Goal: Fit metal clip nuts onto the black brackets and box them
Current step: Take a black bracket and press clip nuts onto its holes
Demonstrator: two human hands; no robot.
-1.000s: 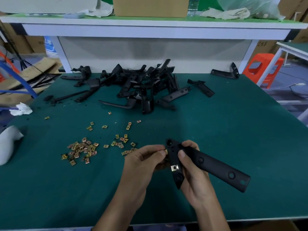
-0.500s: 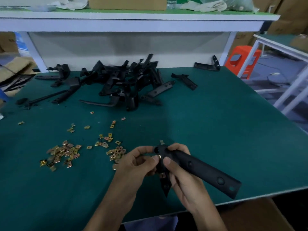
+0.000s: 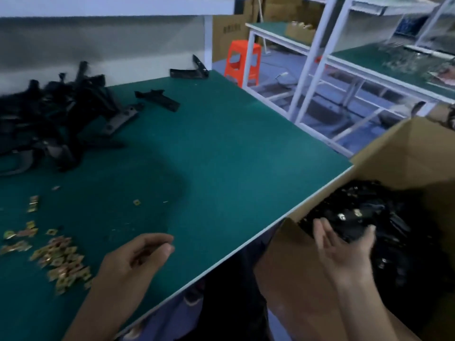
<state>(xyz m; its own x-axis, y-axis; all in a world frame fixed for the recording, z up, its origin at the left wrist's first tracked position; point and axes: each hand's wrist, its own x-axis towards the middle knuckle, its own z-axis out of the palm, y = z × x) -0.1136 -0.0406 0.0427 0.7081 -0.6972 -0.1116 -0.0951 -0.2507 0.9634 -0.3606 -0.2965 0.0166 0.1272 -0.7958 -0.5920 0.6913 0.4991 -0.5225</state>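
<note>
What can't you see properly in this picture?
All in the head view:
- Box: cut off by the right and bottom edges. The dark inside blurs its brackets together.
- Left hand: curled fingers hide whether it holds anything.
- Right hand: blur hides whether it grips a bracket or only touches it.
- Bracket pile: blurred and cut by the left edge, so it can't be counted.

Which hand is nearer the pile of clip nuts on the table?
Left. The left hand is over the table, just right of the pile of clip nuts; the right hand is past the table's edge, at the cardboard box.
</note>
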